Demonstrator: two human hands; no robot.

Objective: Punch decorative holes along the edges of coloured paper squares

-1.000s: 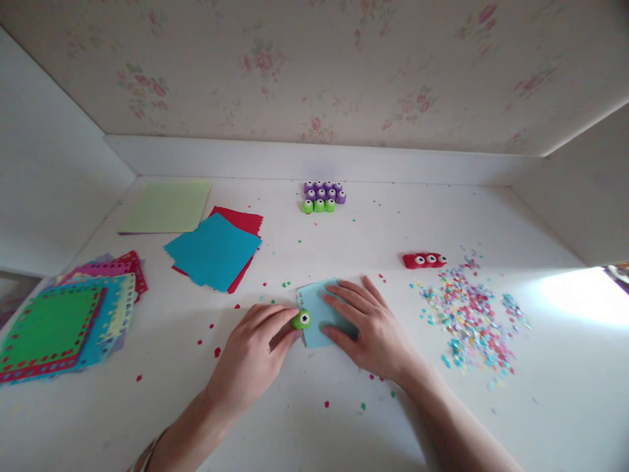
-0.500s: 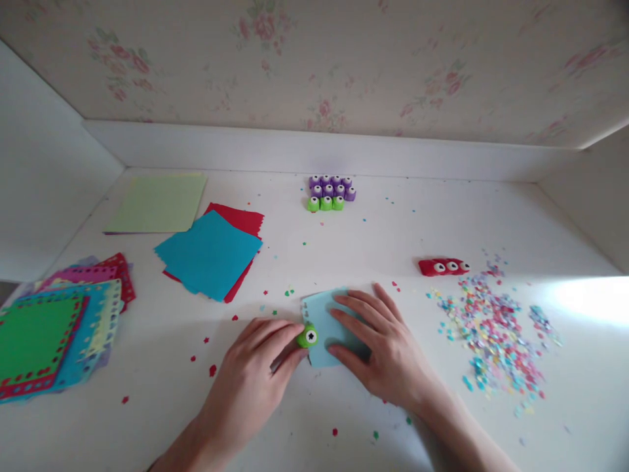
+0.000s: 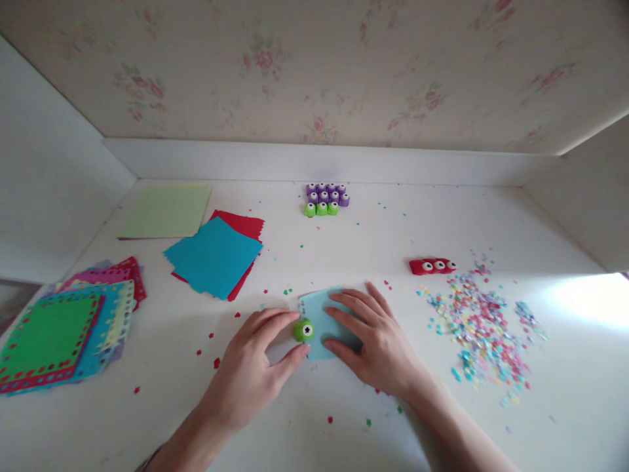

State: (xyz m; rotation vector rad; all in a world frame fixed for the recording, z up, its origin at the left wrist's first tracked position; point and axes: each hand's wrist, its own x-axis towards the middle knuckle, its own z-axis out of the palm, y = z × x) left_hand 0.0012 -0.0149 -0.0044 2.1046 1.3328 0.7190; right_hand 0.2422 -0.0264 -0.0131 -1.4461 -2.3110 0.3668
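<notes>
A small green craft punch with a white button sits on the left edge of a light blue paper sheet. Small punched holes run along that edge above the punch. My left hand is just left of the punch, thumb and fingers apart around it, seemingly not gripping it. My right hand lies flat with fingers spread over the sheet's right part, hiding some of it.
Purple punches and green punches stand in rows at the back. Red punches lie right, behind a confetti heap. Blue paper, pale green sheets and hole-edged papers lie left.
My left thumb and fingers have opened away from the green punch, which stays on the paper's edge. My right hand stays on the sheet. The whole view has shifted slightly.
</notes>
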